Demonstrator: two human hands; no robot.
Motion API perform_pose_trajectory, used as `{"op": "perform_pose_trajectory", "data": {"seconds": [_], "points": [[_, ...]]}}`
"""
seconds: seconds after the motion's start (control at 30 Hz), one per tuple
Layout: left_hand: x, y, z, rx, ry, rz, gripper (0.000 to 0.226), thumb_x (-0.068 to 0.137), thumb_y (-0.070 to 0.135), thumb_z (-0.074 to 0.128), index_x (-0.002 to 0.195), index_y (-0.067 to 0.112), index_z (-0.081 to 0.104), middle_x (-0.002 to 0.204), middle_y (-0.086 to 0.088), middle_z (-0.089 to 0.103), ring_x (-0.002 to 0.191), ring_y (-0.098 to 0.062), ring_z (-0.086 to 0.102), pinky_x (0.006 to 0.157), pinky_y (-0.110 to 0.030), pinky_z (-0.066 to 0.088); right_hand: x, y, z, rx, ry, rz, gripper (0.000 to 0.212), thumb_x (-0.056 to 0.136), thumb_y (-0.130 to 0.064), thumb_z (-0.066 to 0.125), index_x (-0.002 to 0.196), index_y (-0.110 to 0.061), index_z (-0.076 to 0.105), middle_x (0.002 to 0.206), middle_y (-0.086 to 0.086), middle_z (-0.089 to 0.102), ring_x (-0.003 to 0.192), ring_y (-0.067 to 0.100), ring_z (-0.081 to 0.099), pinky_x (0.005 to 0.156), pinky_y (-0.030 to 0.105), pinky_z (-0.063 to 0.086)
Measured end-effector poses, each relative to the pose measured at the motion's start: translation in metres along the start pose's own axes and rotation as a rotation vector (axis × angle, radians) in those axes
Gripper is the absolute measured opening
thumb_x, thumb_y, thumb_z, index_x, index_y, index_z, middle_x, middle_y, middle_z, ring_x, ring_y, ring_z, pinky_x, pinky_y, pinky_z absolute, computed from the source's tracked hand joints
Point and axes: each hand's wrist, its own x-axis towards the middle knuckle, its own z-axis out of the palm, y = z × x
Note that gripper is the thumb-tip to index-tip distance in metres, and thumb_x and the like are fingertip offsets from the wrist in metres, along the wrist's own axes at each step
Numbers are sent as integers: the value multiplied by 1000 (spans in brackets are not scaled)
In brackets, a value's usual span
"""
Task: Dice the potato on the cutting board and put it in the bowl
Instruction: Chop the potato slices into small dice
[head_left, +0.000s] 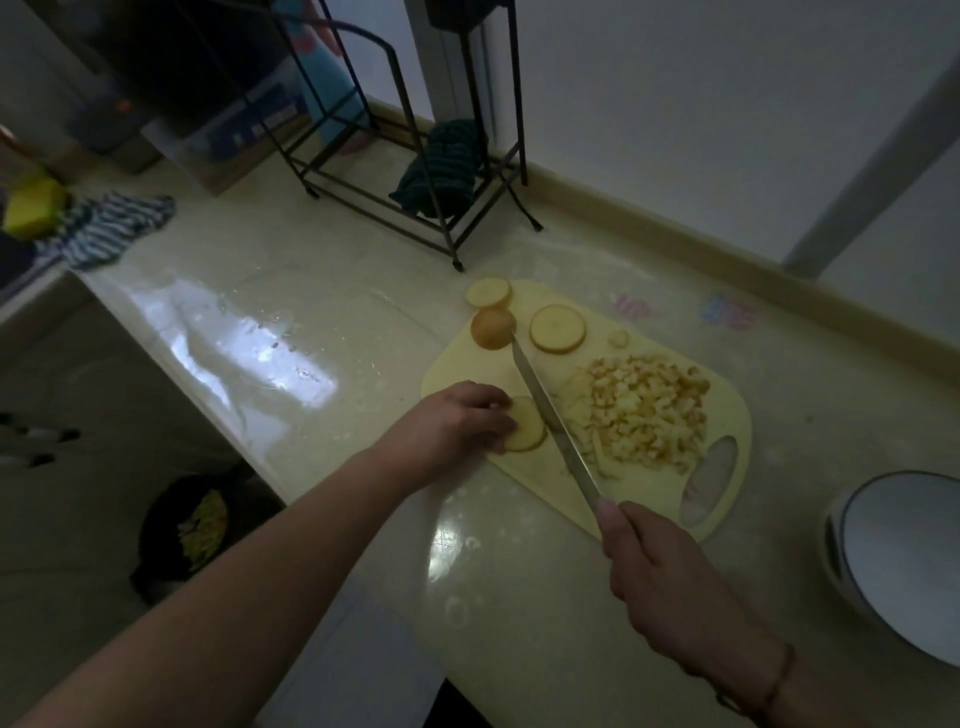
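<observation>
Counter (322, 332), glossy pale: board (727, 415), bowl (904, 561), wire rack (415, 171), striped cloth (111, 228), dark cloth (441, 171)

We find no text that we can read. Behind the black wire rack (415, 171), the clear plastic box (244, 130) bears a dark blue label, its white print too blurred to make out.
</observation>
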Motion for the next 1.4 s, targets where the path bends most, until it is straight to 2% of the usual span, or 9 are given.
{"op": "perform_pose_trajectory", "data": {"seconds": [0.2, 0.3, 0.43, 0.7, 0.83, 0.93, 1.17, 1.27, 1.4], "points": [[-3, 3, -5, 138, 46, 111, 32, 94, 34, 65, 108, 6, 72, 121, -16, 64, 105, -29, 61, 84, -36, 54, 0, -3, -6, -10, 21, -3, 59, 80, -67, 30, 67, -12, 49, 52, -1, 50, 43, 4, 44, 52, 26, 33], [1, 10, -3, 171, 94, 158, 28, 95, 30, 68, 107, 5, 72, 118, -17, 65, 105, -31, 60, 86, -38, 52, 0, -8, -3, -4, -4, -12, 59, 80, -67, 30, 68, -13, 50, 51, -4, 51, 44, 5, 46, 52, 27, 35], [6, 14, 6, 172, 111, 156, 22, 96, 24, 65, 105, 6, 75, 112, -16, 67, 100, -32, 63, 79, -41, 54, -2, -10, -1, -13, 0, -17, 58, 79, -67, 30, 67, -15, 50, 53, -8, 56, 48, 5, 50, 53, 26, 37], [5, 19, 17, 132, 118, 91, 31, 99, 28, 56, 108, 6, 75, 111, -16, 67, 101, -34, 64, 73, -43, 56, -11, -7, 0, -72, 20, -56, 53, 82, -64, 30, 67, -16, 49, 60, -5, 59, 56, 8, 56, 58, 25, 40], [4, 19, 18, 102, 110, 58, 30, 94, 31, 63, 109, 8, 76, 111, -15, 66, 104, -32, 63, 75, -42, 57, -12, -6, 3, -74, 29, -62, 52, 81, -65, 29, 65, -19, 47, 64, -15, 60, 61, 7, 56, 60, 22, 40], [4, 22, 20, 139, 135, 35, 32, 91, 36, 68, 106, 10, 76, 108, -12, 67, 101, -31, 63, 75, -40, 56, -11, -5, 5, -60, 33, -61, 52, 81, -65, 30, 66, -18, 46, 64, -13, 59, 61, 9, 56, 61, 24, 40], [5, 30, 24, 170, 223, 13, 24, 92, 30, 63, 97, 12, 78, 99, -9, 69, 92, -29, 64, 67, -34, 56, -9, -2, 8, -120, 49, -92, 50, 81, -66, 25, 65, -22, 43, 68, -19, 60, 64, 7, 55, 59, 22, 39], [5, 29, 22, 156, 207, -2, 25, 93, 32, 62, 96, 13, 79, 96, -7, 68, 91, -28, 64, 64, -36, 56, -6, -1, 10, -148, 69, -89, 51, 80, -67, 22, 66, -23, 43, 57, -5, 55, 59, 7, 54, 55, 22, 37], [5, 29, 24, 141, 205, -14, 17, 90, 28, 69, 94, 15, 79, 94, -5, 67, 91, -26, 64, 63, -36, 55, 8, -8, 8, -148, 40, -63, 46, 89, -59, 28, 66, -22, 44, 55, -4, 50, 55, 7, 49, 54, 24, 33]]}}
